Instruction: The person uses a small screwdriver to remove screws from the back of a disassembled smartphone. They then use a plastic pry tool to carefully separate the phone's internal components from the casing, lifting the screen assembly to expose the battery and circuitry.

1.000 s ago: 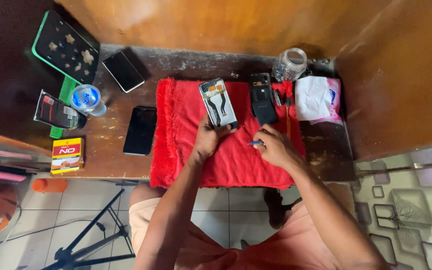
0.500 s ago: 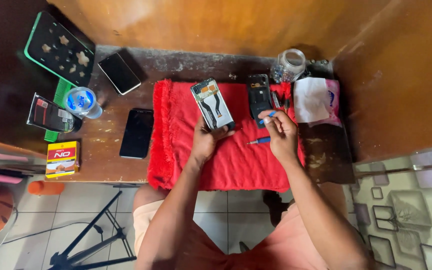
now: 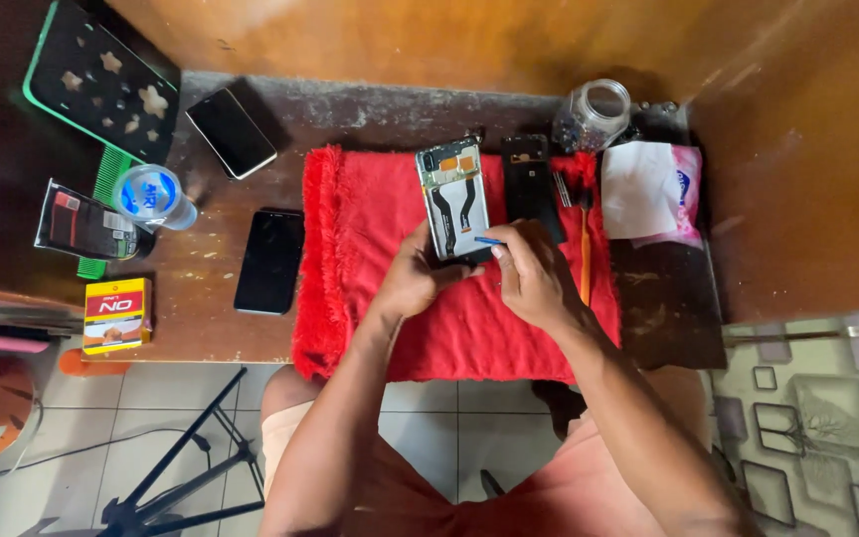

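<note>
An opened phone (image 3: 454, 197) with its back removed lies on a red cloth (image 3: 370, 259), showing flex cables inside. My left hand (image 3: 413, 281) grips the phone's lower end. My right hand (image 3: 534, 273) pinches a small blue tool (image 3: 489, 241) whose tip touches the phone's lower right edge. The black back cover (image 3: 529, 184) lies just to the right of the phone.
An orange-handled tool (image 3: 585, 261) lies on the cloth's right side. A glass jar (image 3: 592, 112) and a tissue pack (image 3: 651, 191) sit at the back right. Two black phones (image 3: 270, 261) (image 3: 232, 132), a bottle (image 3: 154, 196), a small yellow box (image 3: 117, 314) and a green-edged tray (image 3: 101, 80) are on the left.
My right hand came back from the right side of the cloth with the blue tool and put its tip on the phone. My left hand kept hold of the phone.
</note>
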